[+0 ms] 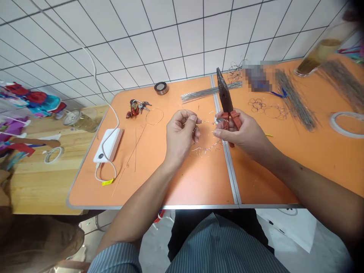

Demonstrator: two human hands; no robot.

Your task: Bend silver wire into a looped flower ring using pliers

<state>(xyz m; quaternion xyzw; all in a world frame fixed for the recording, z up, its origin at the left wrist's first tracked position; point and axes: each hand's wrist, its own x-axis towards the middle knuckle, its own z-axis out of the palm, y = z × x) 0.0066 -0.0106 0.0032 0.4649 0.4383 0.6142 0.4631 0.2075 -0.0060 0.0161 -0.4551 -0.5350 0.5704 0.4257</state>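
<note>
My left hand [182, 134] pinches the left side of a thin wire ring [206, 148], which has small loops and twisted ends along it. In my right hand [246, 129] is a pair of pliers [225, 96] with red handles, its dark jaws pointing up and away from the ring. The thumb and a finger of that same hand are at the ring's right side; whether they grip the wire I cannot tell. Both hands are above the orange table [199, 185], near its metal seam. My left fingers hide part of the ring.
Left of my hands are a plain wire hoop [155, 116], keys [139, 108], a white power bank [108, 146] with its cable and loose wires. Behind lie a tape roll [161, 88] and a wire bundle [199, 94]. Rightward are flower-shaped wires [257, 105], more wire [297, 102] and a glass [308, 64].
</note>
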